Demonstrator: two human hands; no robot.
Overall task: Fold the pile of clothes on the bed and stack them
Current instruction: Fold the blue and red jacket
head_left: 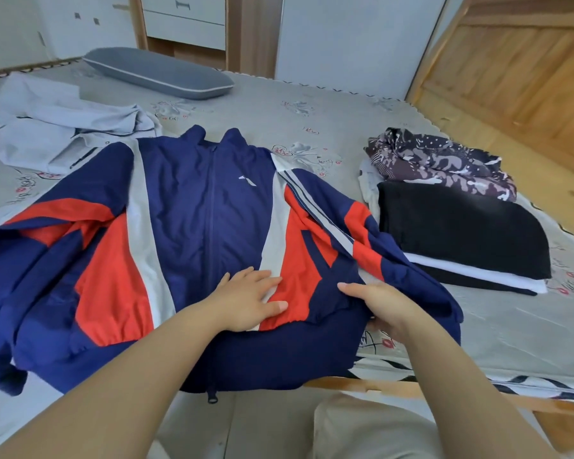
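Right now your left hand [251, 298] lies flat, fingers straight, on the navy-red jacket [193, 207] spread on the bed [328, 117]. Your right hand [376, 304] pinches its sleeve edge. Folded stack [458, 226] sits just beside.

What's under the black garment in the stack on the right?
Under the black garment a white folded layer shows at the near edge, with a dark layer beneath it on the bed. Anything else between them is covered.
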